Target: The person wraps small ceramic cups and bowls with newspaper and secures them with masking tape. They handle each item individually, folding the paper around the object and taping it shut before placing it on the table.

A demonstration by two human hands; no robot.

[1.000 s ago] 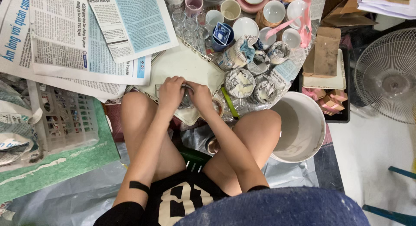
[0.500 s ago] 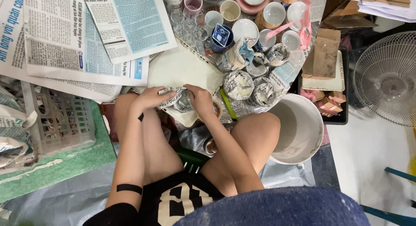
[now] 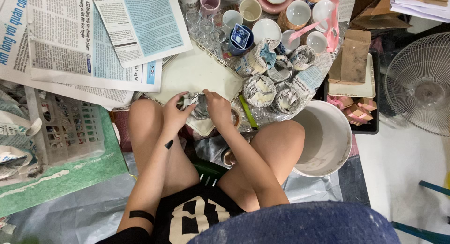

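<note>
On a floor littered with newspaper sheets [image 3: 79, 42] and unwrapped cups [image 3: 251, 10], the left hand [image 3: 174, 114] and right hand [image 3: 218, 108] press close together around a small newspaper-wrapped item [image 3: 200, 105], holding its paper folded tight, beside finished wrapped bundles [image 3: 269, 87].

We see bright, even overhead light, soft shadows, mostly sharp focus; the edges perhaps bend slightly outward.
</note>
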